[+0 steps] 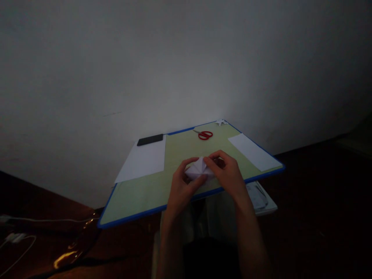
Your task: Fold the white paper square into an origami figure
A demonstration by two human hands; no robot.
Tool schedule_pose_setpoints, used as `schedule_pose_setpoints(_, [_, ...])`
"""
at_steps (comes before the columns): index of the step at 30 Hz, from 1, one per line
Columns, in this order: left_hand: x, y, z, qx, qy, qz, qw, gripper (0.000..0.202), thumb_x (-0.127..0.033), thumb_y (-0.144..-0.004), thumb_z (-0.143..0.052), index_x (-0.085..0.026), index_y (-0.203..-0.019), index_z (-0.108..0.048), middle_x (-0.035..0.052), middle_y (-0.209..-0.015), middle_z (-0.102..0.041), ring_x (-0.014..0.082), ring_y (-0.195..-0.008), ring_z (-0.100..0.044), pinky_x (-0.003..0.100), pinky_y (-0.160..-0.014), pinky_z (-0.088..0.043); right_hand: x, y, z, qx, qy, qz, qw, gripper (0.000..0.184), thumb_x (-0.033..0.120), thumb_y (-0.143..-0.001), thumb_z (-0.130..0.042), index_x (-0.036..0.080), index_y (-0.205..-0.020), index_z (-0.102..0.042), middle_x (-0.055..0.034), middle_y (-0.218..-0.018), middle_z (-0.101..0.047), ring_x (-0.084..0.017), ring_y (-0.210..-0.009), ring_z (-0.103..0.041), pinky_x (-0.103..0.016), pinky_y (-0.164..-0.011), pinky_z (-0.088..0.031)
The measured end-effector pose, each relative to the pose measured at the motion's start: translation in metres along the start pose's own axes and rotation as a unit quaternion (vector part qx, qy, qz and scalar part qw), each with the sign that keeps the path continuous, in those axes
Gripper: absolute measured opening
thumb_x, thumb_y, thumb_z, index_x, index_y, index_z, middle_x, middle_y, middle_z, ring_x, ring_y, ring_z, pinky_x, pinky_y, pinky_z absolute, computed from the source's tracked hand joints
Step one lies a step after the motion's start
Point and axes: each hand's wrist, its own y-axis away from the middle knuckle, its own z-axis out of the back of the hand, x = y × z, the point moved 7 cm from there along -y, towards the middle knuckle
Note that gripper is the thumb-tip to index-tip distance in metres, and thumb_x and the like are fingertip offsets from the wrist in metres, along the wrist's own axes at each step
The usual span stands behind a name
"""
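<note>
A small piece of folded white paper [200,166], with creases meeting near its middle, is held between both hands above the front edge of the table. My left hand [183,184] grips its left side, the thumb lying along the near edge. On the other side, my right hand [228,172] pinches the upper right part of the paper with thumb and fingers. Parts of the paper are hidden behind the fingers.
Red-handled scissors [205,135] lie at the back of the pale green, blue-edged table [139,201]. White sheets rest at left [147,161] and right [252,151]. A dark flat device [150,140] tops the left sheet. A small white paper shape [221,122] sits at the far corner, near the wall.
</note>
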Motion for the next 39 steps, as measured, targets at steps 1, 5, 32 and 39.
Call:
schedule_pose_setpoints(1, [0.000, 0.000, 0.001, -0.008, -0.008, -0.005, 1.000, 0.055, -0.026, -0.075, -0.088, -0.020, -0.126, -0.068, 0.0039, -0.095, -0.077, 0.0158, -0.074, -0.068, 0.023, -0.065, -0.052, -0.001, 0.000, 0.000, 0.005, -0.008, -0.005, 1.000, 0.021, 0.041, -0.087, -0.075, 0.022, -0.083, -0.066, -0.0014, -0.079, -0.071, -0.019, -0.072, -0.068, -0.030, -0.065, -0.052])
schedule_pose_setpoints(5, [0.002, -0.001, 0.008, -0.065, 0.002, -0.011, 0.998, 0.063, -0.024, -0.073, -0.087, -0.020, -0.132, -0.066, 0.0035, -0.092, -0.077, 0.0168, -0.074, -0.068, 0.024, -0.066, -0.053, 0.002, 0.000, -0.003, 0.036, -0.020, 0.013, 0.999, 0.018, 0.039, -0.088, -0.074, 0.021, -0.088, -0.070, -0.0024, -0.086, -0.073, -0.019, -0.078, -0.069, -0.030, -0.069, -0.053])
schedule_pose_setpoints(32, [0.012, -0.002, 0.016, -0.228, 0.156, -0.017, 0.961, 0.058, -0.022, -0.061, -0.090, -0.018, -0.115, -0.069, 0.0031, -0.086, -0.077, 0.0163, -0.075, -0.070, 0.025, -0.069, -0.053, 0.035, 0.008, -0.010, 0.016, 0.100, 0.172, 0.980, 0.010, 0.028, -0.095, -0.069, 0.022, -0.088, -0.066, -0.0006, -0.083, -0.064, -0.015, -0.072, -0.059, -0.029, -0.065, -0.047])
schedule_pose_setpoints(39, [0.008, 0.000, 0.019, -0.246, 0.128, -0.020, 0.960, 0.059, -0.024, -0.060, -0.089, -0.016, -0.115, -0.068, 0.0034, -0.086, -0.077, 0.0163, -0.072, -0.069, 0.025, -0.067, -0.053, 0.041, 0.013, -0.014, 0.071, 0.114, 0.251, 0.959, 0.011, 0.021, -0.099, -0.066, 0.025, -0.109, -0.071, -0.0014, -0.091, -0.063, -0.016, -0.080, -0.062, -0.030, -0.068, -0.049])
